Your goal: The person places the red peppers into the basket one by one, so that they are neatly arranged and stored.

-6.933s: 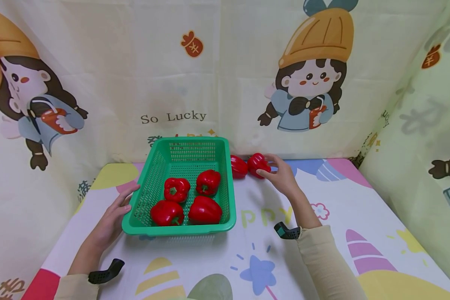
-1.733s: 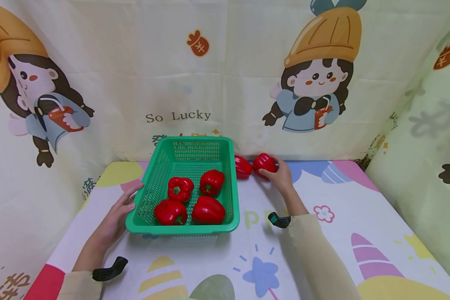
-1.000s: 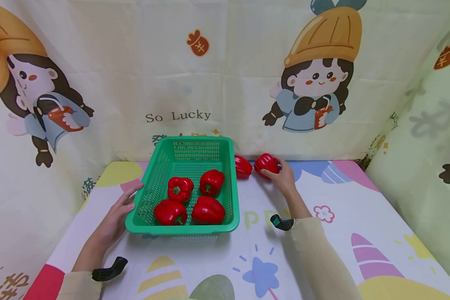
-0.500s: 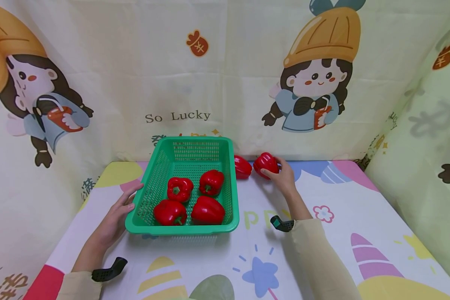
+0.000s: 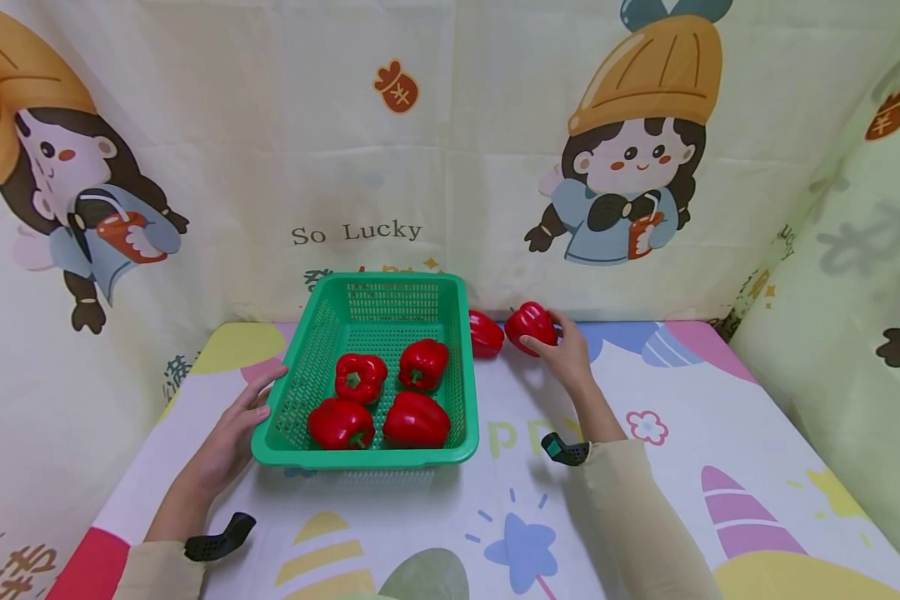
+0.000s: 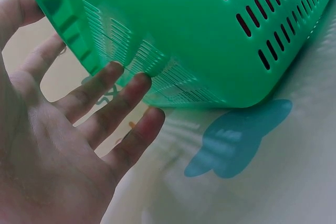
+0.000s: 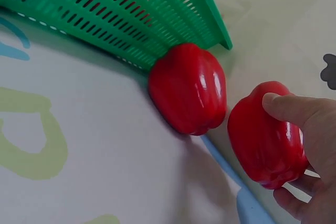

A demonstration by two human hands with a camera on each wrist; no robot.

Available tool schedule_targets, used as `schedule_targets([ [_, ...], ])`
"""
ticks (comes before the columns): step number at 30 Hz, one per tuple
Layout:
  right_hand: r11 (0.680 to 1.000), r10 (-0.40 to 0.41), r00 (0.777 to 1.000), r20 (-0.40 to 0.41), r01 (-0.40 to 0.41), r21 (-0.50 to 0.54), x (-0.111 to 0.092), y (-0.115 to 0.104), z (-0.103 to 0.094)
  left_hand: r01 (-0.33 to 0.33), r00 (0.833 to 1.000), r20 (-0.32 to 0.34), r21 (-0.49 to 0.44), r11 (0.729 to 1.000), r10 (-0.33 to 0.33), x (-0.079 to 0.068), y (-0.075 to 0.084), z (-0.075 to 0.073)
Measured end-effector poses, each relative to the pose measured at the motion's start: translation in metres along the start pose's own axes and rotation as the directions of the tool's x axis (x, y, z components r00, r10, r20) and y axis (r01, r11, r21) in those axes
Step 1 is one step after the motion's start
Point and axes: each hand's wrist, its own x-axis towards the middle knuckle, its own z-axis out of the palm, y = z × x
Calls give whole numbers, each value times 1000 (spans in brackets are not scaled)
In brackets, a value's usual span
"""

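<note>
My right hand (image 5: 570, 354) grips a glossy red bell pepper (image 5: 531, 328), with the thumb on its near side and fingers round the far side. In the right wrist view the thumb presses on this pepper (image 7: 268, 137). A second red bell pepper (image 5: 484, 335) lies just left of it, against the green basket's right side. My left hand (image 5: 228, 437) rests at the left side of the green plastic basket (image 5: 363, 458). The left wrist view shows its fingers (image 6: 131, 98) spread and fairly straight by the basket wall. Several red bell peppers (image 5: 416, 421) lie in the basket.
A white tablecloth (image 5: 450, 533) with coloured prints covers the table. A pale printed cloth (image 5: 480, 167) hangs right behind the table's back edge. Another cloth wall (image 5: 832, 292) stands on the right. Black wrist devices (image 5: 221, 537) sit at both cuffs.
Over the last second or so, the gripped bell pepper shifts slightly right, away from the one by the basket, then rises and tilts a little. My left hand and the basket stay put.
</note>
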Motion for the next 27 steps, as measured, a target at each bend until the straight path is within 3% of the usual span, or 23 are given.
schedule_targets([
  [16, 999, -42, 999, -11, 42, -19, -5, -11, 0, 5, 1000, -6, 3, 1000, -5, 0, 1, 1],
  [27, 1000, -19, 1000, -4, 19, 18, -9, -22, 0, 4, 1000, -10, 13, 1000, -4, 0, 2, 2],
])
